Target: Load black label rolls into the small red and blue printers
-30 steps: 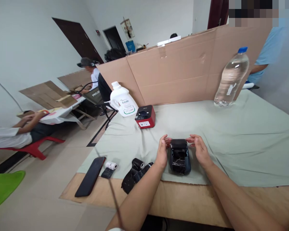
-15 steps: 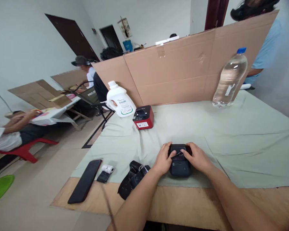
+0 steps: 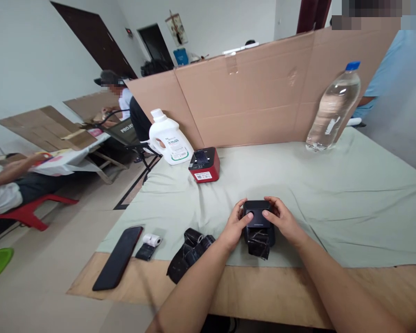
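On a cloth-covered table [image 3: 333, 194], the left hand [image 3: 235, 224] and right hand [image 3: 283, 221] clasped a small black printer [image 3: 258, 224], thumbs pressing its lid.

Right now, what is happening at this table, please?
A person holds a small black printer with both hands: the left hand grips its left side, thumb on the lid, and the right hand grips the right side. A dark strip hangs from its front. It sits on a grey-green cloth. Nearby lie black rolls, a phone and a red printer.
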A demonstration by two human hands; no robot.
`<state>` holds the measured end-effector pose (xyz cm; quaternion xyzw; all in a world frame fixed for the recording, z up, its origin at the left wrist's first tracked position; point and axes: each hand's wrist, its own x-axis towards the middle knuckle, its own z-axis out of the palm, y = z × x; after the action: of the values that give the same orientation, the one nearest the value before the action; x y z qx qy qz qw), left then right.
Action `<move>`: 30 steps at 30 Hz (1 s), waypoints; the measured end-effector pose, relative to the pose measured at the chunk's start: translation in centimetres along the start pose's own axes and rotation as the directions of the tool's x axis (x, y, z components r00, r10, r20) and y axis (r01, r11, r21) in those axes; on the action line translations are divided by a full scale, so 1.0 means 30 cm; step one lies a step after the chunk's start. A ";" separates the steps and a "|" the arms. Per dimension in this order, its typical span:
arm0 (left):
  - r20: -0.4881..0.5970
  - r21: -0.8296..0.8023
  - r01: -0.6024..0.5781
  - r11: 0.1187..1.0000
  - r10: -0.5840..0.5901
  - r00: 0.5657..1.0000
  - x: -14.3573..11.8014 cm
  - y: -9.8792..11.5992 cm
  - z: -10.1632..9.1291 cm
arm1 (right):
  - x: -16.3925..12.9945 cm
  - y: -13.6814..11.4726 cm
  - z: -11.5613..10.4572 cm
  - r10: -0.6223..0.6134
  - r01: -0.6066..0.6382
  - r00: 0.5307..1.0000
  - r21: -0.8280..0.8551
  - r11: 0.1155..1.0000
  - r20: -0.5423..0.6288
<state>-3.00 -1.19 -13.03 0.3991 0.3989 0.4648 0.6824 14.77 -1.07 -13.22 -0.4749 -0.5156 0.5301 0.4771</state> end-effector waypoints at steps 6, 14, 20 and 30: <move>-0.044 0.017 -0.017 1.000 0.018 0.999 0.007 -0.011 -0.009 | -0.018 0.006 0.002 -0.037 0.066 0.994 -0.290 0.955 0.102; -0.035 0.036 -0.036 0.999 0.037 0.999 0.008 -0.013 -0.007 | -0.017 -0.015 -0.026 -0.012 0.065 0.974 -0.228 0.972 0.226; -0.011 0.086 -0.040 0.996 0.042 0.999 0.010 0.002 -0.002 | -0.012 -0.019 -0.028 0.029 0.020 0.965 -0.183 0.983 0.262; 0.022 0.165 -0.068 0.984 0.065 0.998 0.009 0.015 -0.009 | -0.005 -0.011 -0.018 0.035 -0.034 0.974 -0.009 0.999 0.224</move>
<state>-3.31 -0.77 -12.77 0.4712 0.4170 0.4492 0.6343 15.34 -1.16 -12.89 -0.4221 -0.5593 0.5871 0.4054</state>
